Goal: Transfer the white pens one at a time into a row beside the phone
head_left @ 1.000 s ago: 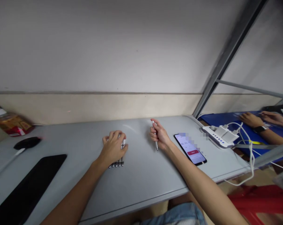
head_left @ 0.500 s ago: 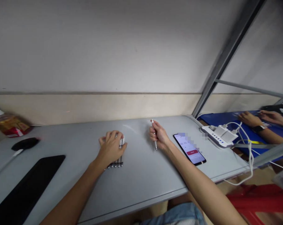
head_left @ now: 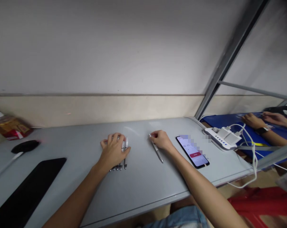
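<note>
Several white-and-grey ballpoint pens point(head_left: 125, 157) lie side by side on the grey desk, tips toward me. My left hand point(head_left: 113, 146) rests palm down over them with its fingers spread, hiding their middles. The rightmost pen lies slightly apart from the others, by my left thumb. To the right, my right hand point(head_left: 160, 139) pinches the upper end of a single white-and-grey pen point(head_left: 159, 154). That pen slants with its metal tip toward me, at or close to the desk; I cannot tell if it touches.
A phone point(head_left: 193, 152) showing a timer lies right of my right hand. Beyond it are a power strip point(head_left: 220, 139) with white cables and another person's hands point(head_left: 254, 122) at a blue surface. At left are a black mat point(head_left: 31, 190), a dark round object point(head_left: 26, 146) and a jar point(head_left: 9, 126).
My right hand has tipped the pen from nearly upright down toward the desk, and its grip has gone from a fist to a pinch. The rightmost pen under my left hand has separated slightly.
</note>
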`<state>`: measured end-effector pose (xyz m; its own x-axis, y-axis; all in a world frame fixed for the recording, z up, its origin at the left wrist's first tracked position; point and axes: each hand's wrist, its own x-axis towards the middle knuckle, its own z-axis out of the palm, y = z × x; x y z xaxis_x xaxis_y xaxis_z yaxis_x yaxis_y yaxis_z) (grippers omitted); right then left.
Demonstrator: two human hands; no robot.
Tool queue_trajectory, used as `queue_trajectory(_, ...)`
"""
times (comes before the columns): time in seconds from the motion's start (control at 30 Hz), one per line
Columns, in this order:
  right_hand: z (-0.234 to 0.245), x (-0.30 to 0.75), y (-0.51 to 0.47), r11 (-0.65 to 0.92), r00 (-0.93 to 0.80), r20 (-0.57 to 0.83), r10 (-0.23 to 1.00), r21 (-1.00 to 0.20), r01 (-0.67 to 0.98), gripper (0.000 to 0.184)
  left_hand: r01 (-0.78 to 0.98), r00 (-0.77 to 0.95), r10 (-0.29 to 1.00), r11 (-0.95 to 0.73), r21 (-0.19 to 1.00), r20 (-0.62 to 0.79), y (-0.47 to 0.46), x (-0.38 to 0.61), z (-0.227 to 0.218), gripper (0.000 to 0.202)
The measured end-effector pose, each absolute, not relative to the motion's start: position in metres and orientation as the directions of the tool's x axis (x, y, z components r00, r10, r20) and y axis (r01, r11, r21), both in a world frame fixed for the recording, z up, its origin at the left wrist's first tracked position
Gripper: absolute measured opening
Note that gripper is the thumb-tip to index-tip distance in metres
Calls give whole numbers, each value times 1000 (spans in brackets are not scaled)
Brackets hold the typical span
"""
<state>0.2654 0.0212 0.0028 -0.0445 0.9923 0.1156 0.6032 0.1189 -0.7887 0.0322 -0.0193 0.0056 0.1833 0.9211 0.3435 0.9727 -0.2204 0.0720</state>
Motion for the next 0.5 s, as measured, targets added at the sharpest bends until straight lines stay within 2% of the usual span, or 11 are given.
queue_trajectory(0.1, 2, 271, 22, 83, 4, 118, 993, -720, 690, 18, 970, 188, 922, -228, 83, 338, -21, 33, 7, 24)
queue_trajectory(0.2, 2, 275, 23, 48, 32, 110, 993, -657, 752, 12, 967, 202, 917, -243, 81, 344, -22, 35, 7, 24)
queue_trajectory(0.5, 6, 277, 23, 22, 32, 79, 996, -600, 800, 9, 950, 259, 908, -301, 83, 331, -27, 42, 3, 31)
